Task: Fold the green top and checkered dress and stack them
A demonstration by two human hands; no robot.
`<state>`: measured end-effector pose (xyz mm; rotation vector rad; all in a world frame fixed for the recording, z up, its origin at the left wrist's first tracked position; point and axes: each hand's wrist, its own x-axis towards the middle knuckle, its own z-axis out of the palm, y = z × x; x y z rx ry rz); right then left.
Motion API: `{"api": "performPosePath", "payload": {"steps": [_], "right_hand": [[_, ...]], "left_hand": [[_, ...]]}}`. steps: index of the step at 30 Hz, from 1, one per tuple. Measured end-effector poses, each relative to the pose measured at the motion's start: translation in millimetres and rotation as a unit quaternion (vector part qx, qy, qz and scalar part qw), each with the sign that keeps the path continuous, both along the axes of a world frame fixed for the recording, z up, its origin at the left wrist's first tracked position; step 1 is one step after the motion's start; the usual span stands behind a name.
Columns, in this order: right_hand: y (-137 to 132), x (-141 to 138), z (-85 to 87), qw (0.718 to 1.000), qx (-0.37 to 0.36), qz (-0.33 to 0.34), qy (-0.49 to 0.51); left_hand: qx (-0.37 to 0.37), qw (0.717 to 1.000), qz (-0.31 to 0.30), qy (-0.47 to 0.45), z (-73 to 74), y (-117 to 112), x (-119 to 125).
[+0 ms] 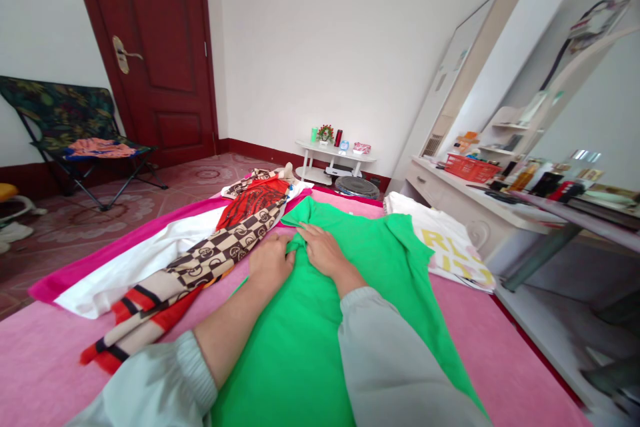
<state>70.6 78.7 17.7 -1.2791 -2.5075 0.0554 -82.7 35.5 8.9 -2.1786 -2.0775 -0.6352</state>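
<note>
A bright green short-sleeved T-shirt (300, 333) lies spread over a pink bed cover (480, 347). My left hand (273, 259) is closed on the shirt's left edge, by the sleeve, with its fingers curled into the cloth. Close beside it, my right hand (324, 251) bends over the same bunched patch and pinches the fabric between fingers and thumb. Some of the fingertips are hidden in the folds. The other sleeve (413, 237) lies flat on the right.
Left of the shirt lie a patterned brown, cream and red garment (215, 257) and a white garment (135, 263). A folded white printed shirt (450, 240) lies right. Beyond are a dressing table (450, 197) with a red basket (470, 168), a low white stand (333, 150) and a folding chair (60, 113).
</note>
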Motion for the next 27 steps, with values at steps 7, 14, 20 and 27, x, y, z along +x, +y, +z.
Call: {"api": "performPosePath", "payload": {"steps": [7,14,20,27], "right_hand": [[2.3,2.6,-2.6,1.000,-0.006,0.008,0.002],[1.4,1.9,1.4,0.991,0.037,0.011,0.130],[24.7,40.5,-6.4,0.839,0.130,-0.157,0.505],[54.0,99.4,-25.8,0.693,0.093,-0.300,0.649]], "left_hand": [[-0.021,1.000,0.006,-0.016,1.7,-0.6,0.4],[0.071,0.994,-0.075,-0.043,19.2,-10.7,5.5],[-0.023,0.920,-0.377,-0.103,18.2,-49.0,39.4],[-0.085,0.954,-0.288,-0.027,-0.6,-15.6,59.0]]}}
